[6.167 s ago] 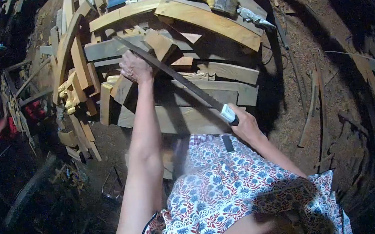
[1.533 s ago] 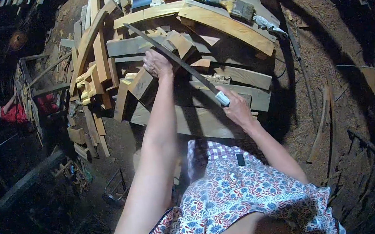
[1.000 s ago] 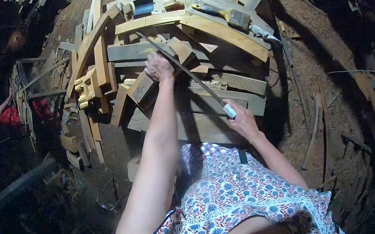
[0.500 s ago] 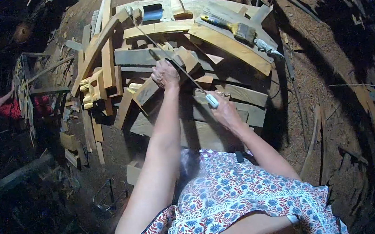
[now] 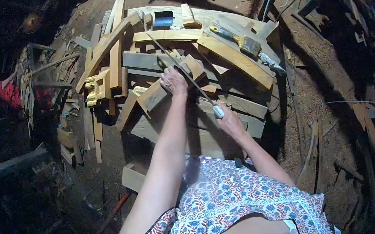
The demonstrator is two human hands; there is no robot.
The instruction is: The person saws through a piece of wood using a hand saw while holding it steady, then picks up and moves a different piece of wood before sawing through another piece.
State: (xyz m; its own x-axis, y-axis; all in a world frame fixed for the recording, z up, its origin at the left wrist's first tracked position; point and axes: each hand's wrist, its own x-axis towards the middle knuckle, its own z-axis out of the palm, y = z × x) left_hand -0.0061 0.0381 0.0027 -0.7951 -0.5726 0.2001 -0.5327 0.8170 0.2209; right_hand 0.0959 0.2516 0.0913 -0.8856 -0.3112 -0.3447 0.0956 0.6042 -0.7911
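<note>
From where I watch, my right hand has its fingers wrapped closed around the white handle of the saw. The blade slants away from it, toward the far left, over the thick wooden block in the middle of the pile. I cannot tell whether the teeth bite into the wood.

My left hand presses on that block from above, fingers bent and partly spread over it, just to the left of the blade; their tips are partly hidden, so I cannot tell how firmly they grip.

Grey planks lie beyond the left hand, and a curved yellowish board lies farther off. On the far right of the pile, a paintbrush with a yellow and black handle rests on boards, a crumpled whitish item just beside it. A notched yellow block sits to the left, near a long upright-looking strip.

Floral clothing fills my near view. Well apart on the left, a person in red is partly hidden by a wooden frame. Brown ground shows on the right.
</note>
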